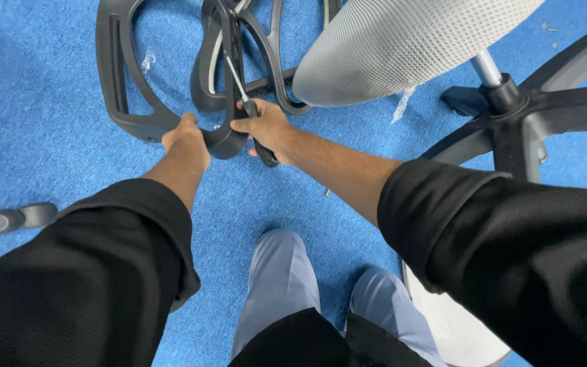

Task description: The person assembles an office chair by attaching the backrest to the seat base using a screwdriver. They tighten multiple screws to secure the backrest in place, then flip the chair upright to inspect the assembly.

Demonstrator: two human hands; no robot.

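Observation:
My left hand (186,138) grips the lower curve of a black plastic chair armrest frame (120,81) lying on the blue carpet. My right hand (266,129) is closed around the black handle of a screwdriver (242,95), whose metal shaft points up and left into the armrest frame. A second black curved frame part (266,61) lies just behind, partly under the grey mesh piece. Both forearms come out of rolled black sleeves.
A grey mesh chair back (388,47) stands at upper right beside the black star base with its chrome column (511,109). Loose screws (549,30) lie at far right. Another black armrest piece (8,219) sits at left. My knees (287,285) are below.

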